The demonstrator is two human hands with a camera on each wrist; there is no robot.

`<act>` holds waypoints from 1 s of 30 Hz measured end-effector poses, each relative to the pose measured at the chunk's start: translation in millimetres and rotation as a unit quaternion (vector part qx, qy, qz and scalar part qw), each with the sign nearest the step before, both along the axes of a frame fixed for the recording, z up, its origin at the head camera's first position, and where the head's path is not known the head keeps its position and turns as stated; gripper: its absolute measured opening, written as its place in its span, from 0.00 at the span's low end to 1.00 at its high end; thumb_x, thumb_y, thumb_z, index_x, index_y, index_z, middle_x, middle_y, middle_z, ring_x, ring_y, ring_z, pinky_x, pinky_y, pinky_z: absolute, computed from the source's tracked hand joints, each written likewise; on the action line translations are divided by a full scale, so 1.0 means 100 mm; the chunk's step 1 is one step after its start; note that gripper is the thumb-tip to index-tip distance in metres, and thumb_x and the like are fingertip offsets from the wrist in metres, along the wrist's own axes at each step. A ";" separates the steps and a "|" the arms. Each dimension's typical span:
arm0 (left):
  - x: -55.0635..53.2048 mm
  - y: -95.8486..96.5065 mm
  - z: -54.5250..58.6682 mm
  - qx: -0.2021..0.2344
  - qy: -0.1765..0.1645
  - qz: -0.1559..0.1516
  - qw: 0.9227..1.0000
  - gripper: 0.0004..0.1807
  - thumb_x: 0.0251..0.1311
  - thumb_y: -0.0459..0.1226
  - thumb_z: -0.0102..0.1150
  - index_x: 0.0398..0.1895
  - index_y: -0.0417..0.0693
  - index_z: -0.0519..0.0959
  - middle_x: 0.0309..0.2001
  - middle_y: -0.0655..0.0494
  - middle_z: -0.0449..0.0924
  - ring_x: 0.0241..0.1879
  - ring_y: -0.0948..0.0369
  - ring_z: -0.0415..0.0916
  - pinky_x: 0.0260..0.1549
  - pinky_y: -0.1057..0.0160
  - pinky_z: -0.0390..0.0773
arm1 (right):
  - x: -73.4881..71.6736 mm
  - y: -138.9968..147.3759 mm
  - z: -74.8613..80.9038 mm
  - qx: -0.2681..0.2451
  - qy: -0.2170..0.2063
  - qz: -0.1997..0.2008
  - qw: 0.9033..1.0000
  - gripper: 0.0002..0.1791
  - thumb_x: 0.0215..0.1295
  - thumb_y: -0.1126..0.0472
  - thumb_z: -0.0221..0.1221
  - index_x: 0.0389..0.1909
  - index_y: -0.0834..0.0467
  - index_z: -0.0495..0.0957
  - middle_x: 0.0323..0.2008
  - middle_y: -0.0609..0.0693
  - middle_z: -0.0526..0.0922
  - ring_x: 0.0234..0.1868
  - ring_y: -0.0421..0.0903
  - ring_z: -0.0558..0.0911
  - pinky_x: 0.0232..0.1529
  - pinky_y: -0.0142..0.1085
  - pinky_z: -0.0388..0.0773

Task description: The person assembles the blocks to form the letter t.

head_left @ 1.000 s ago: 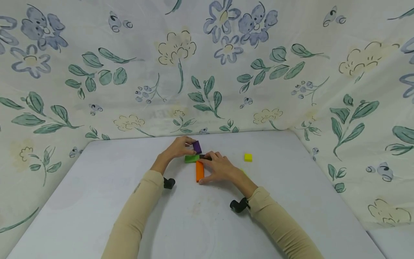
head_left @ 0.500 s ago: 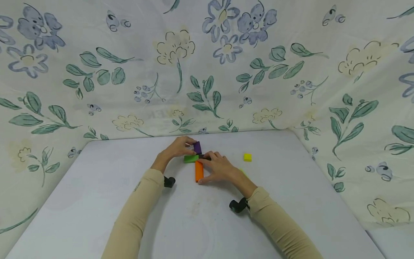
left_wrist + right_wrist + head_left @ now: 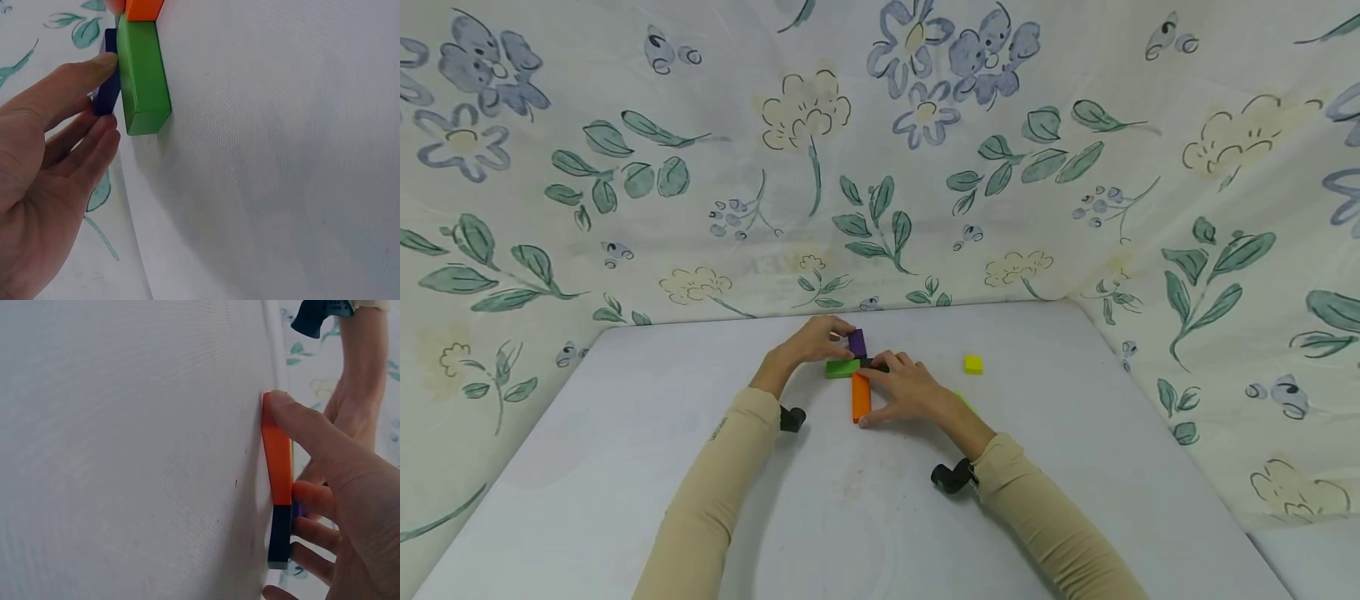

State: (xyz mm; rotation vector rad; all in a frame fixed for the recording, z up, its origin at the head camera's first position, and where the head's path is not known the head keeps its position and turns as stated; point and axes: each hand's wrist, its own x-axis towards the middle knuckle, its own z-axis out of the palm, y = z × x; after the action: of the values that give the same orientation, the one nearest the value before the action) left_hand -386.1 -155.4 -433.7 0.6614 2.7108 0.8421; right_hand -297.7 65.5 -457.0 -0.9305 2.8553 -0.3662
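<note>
My left hand (image 3: 816, 339) pinches a purple block (image 3: 857, 343) between thumb and fingers, at the far side of a small group of blocks. In the left wrist view the purple block (image 3: 107, 84) stands right beside a longer green block (image 3: 145, 75). An orange block (image 3: 861, 400) points towards me from the group. My right hand (image 3: 910, 392) grips it lengthwise, thumb at its near end and index finger towards its far end. A black block (image 3: 280, 534) continues from the orange one in the right wrist view, with other right fingers beside it.
On the white table (image 3: 662, 433), a small yellow block (image 3: 973, 365) lies right of the group. A yellow-green piece (image 3: 964, 400) shows partly behind the right wrist. Flowered cloth (image 3: 820, 183) rises behind the table's back edge.
The purple block has turned slightly straighter in my left hand and shifted a little right against the green block. My right hand keeps its place on the orange block.
</note>
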 end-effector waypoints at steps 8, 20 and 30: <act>0.01 0.00 -0.01 0.013 -0.010 -0.003 1.000 0.30 0.58 0.38 0.68 0.64 0.41 0.74 0.63 0.43 0.76 0.61 0.46 0.75 0.60 0.50 0.75 | 0.00 0.00 0.00 0.005 -0.001 -0.002 1.000 0.49 0.51 0.25 0.61 0.73 0.40 0.62 0.70 0.50 0.62 0.67 0.53 0.63 0.62 0.53 0.67; -0.02 -0.01 -0.03 0.013 -0.022 -0.007 1.000 0.30 0.58 0.38 0.68 0.65 0.44 0.74 0.66 0.45 0.73 0.62 0.46 0.74 0.61 0.50 0.75 | 0.00 0.00 0.00 0.008 0.011 0.003 1.000 0.50 0.51 0.24 0.60 0.73 0.41 0.62 0.69 0.50 0.63 0.66 0.53 0.63 0.61 0.52 0.69; 0.01 -0.01 -0.02 0.002 -0.038 0.005 0.999 0.28 0.61 0.40 0.65 0.66 0.47 0.74 0.67 0.46 0.72 0.63 0.46 0.72 0.63 0.48 0.73 | 0.00 0.00 0.00 0.005 0.011 0.004 1.000 0.50 0.50 0.24 0.60 0.73 0.42 0.63 0.69 0.51 0.63 0.66 0.54 0.63 0.60 0.52 0.69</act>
State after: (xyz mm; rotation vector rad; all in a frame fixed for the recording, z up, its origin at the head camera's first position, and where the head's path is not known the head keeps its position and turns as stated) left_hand -384.8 -156.8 -435.5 0.6033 2.6476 0.8573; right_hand -297.4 65.2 -457.1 -0.9497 2.8695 -0.3422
